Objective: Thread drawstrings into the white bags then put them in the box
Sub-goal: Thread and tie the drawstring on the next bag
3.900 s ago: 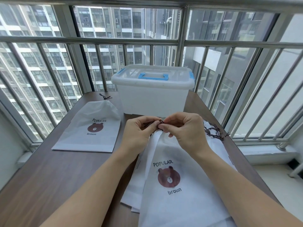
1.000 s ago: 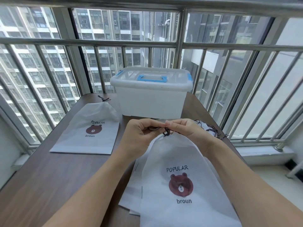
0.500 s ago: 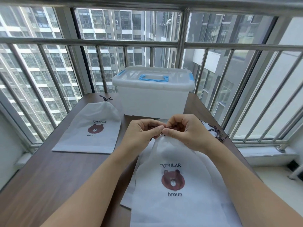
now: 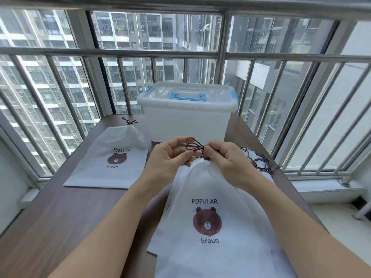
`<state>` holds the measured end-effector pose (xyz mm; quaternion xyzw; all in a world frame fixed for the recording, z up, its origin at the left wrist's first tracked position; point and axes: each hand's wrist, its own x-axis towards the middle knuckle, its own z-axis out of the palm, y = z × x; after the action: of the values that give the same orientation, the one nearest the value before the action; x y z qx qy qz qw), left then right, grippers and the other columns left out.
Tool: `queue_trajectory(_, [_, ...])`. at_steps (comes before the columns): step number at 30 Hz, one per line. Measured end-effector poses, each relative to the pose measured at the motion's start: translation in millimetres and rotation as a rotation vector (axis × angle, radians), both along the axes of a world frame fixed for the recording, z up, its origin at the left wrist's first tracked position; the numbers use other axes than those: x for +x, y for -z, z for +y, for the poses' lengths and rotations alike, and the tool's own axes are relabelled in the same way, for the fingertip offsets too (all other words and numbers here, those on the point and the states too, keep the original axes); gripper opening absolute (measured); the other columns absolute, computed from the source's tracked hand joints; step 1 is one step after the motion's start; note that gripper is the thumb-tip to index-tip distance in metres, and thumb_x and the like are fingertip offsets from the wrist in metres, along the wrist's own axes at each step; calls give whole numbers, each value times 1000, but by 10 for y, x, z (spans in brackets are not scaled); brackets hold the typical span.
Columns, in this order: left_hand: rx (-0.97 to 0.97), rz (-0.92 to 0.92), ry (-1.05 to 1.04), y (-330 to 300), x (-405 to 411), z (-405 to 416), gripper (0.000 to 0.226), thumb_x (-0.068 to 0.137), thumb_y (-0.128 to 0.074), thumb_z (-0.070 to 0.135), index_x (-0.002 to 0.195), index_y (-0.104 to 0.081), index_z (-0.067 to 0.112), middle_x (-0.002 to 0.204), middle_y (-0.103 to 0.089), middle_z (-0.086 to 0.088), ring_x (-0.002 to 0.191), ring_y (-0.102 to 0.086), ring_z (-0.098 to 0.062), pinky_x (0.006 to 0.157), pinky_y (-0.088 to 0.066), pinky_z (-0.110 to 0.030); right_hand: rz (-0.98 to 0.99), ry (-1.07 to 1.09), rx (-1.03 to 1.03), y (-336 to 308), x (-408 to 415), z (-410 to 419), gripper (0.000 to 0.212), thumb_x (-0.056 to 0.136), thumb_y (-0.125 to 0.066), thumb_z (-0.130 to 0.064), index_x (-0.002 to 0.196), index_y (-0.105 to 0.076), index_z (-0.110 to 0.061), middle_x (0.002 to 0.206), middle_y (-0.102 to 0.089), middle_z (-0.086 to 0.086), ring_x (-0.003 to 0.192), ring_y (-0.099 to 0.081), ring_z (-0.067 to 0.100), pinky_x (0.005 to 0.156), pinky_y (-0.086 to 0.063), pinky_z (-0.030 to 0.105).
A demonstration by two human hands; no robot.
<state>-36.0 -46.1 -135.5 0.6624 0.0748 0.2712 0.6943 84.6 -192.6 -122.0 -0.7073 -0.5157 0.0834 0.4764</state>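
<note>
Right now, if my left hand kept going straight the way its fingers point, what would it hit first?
Probably the right hand: the left hand points across at it, with only the dark drawstring between them. Depth is hard to judge.

I work at a dark brown wooden table on an enclosed high-rise apartment balcony: steel-barred railing, glazing, grey residential tower blocks outside.
</note>
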Motion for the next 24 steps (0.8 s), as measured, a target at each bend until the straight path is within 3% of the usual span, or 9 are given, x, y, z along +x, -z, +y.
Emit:
queue_trajectory(4, [84, 71, -92, 20, 0, -53, 8, 88, -72, 6, 94, -74, 9, 89, -78, -8, 83, -73, -16, 76, -55, -28, 204, -73, 108, 27, -64, 57, 34, 97, -49, -27, 82, -61, 2, 70, -55, -3, 67, -47, 11, 63, -37, 25])
queue_trajectory(7, [113, 91, -111, 39, -1, -94, 14, 86, -75, 8, 80, -78, 21, 87, -78, -4, 80, -72, -15, 74, -57, -29, 212, -63, 131, 56, -75, 84, 34, 96, -52, -28, 82, -61, 2, 68, -53, -3, 63, -45, 10, 59, -36, 21])
queue_trajectory(10, [87, 87, -114, 43, 2, -69, 7, 84, -77, 11, 84, -80, 17, 92, -77, -10, 86, -73, -22, 83, -59, -39, 143, -19, 109, 93, -63, 103, 27, 96, -53, -27, 76, -63, -12, 61, -49, -13, 56, -41, 6, 54, -32, 20])
queue_trajectory(13, [43, 121, -91, 35, -24, -79, 8, 85, -76, 8, 92, -79, 8, 93, -78, -9, 86, -74, -20, 81, -57, -33, 47, 24, 85, 129, -68, 108, 29, 98, -58, -21, 70, -60, -30, 54, -47, -17, 52, -39, 2, 53, -30, 16])
queue_trajectory(18, [20, 161, -34, 31, -28, -51, 14, 86, -73, 18, 96, -80, 10, 97, -77, -10, 99, -72, -26, 95, -54, -40, -109, 96, 73, 185, -35, 131, 21, 96, -63, -19, 77, -67, -14, 58, -52, -11, 57, -45, 6, 57, -32, 16])
queue_trajectory(22, [209, 176, -73, 33, -39, -115, 17, 79, -84, 22, 95, -81, 15, 92, -78, 1, 94, -73, -22, 88, -56, -32, -130, 96, 79, 219, -26, 139, 19, 96, -62, -18, 80, -71, -12, 66, -64, -3, 62, -52, 7, 59, -38, 18])
queue_trajectory(24, [239, 171, -139, 43, -22, -115, 12, 80, -82, 21, 91, -82, 19, 89, -74, 6, 87, -71, -18, 81, -53, -29, -40, 84, 90, 209, -32, 143, 22, 95, -60, -20, 78, -72, -13, 66, -64, -1, 62, -51, 5, 60, -39, 20])
